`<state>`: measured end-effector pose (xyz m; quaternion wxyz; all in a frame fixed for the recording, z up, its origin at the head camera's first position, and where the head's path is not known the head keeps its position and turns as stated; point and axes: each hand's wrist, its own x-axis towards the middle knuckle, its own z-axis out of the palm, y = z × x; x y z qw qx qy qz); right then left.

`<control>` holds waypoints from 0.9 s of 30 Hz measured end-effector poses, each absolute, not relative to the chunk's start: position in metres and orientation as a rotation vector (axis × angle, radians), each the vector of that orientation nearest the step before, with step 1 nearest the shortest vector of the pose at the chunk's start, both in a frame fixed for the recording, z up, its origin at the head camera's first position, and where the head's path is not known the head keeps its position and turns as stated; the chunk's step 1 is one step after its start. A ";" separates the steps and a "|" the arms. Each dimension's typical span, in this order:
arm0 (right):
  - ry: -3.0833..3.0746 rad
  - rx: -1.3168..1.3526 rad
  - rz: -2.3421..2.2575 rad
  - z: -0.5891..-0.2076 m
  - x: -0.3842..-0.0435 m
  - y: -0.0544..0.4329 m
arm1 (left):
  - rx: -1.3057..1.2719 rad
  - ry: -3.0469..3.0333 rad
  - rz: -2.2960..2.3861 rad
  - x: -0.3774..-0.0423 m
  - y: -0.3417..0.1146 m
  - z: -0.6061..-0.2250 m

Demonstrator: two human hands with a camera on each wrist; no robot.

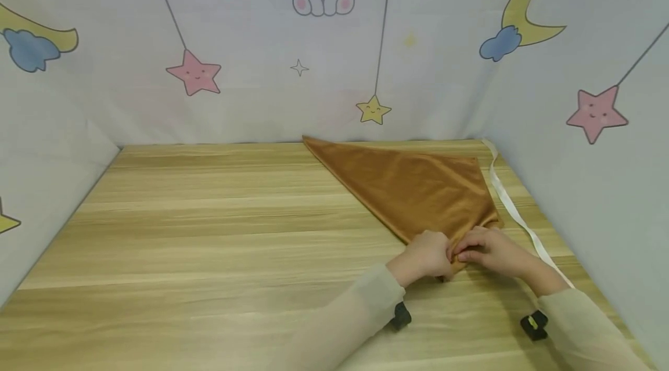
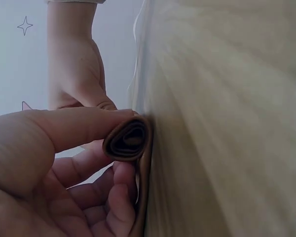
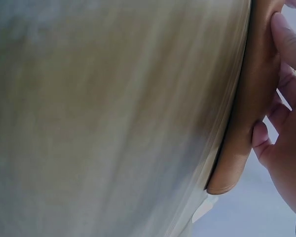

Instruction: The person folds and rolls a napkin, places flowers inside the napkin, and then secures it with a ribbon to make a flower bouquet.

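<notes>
A brown, slightly shiny cloth (image 1: 407, 185) lies on the table's right half, its far left corner drawn to a point. Along its near edge the fabric is rolled up; in the left wrist view the end of this roll (image 2: 147, 129) shows as a layered spiral. My left hand (image 1: 427, 255) pinches the roll near that end, thumb on top and fingers beneath. Just to its right, my right hand (image 1: 493, 250) grips the same roll between thumb and fingers. The right wrist view shows the roll (image 3: 249, 108) resting along the tabletop under my right fingers (image 3: 261, 133).
A white ribbon-like strip (image 1: 514, 211) runs along the right side of the wood-grain table (image 1: 209, 243). White fabric walls (image 1: 251, 22) printed with stars, moons and a bear close off the back and both sides.
</notes>
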<state>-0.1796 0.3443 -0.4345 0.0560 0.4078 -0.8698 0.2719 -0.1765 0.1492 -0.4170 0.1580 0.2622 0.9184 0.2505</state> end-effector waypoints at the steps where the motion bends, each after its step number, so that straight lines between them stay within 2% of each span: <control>1: -2.627 1.236 0.820 -0.435 -0.180 0.344 | 0.739 2.630 0.728 -0.177 0.148 -0.418; 7: -2.609 1.191 0.750 -0.437 -0.179 0.345 | 0.626 2.633 0.779 -0.182 0.141 -0.421; 13: -2.580 1.268 0.726 -0.439 -0.183 0.345 | 0.579 2.615 0.785 -0.184 0.136 -0.422; 27: -2.562 1.298 0.629 -0.434 -0.187 0.335 | 0.746 2.676 0.755 -0.173 0.129 -0.420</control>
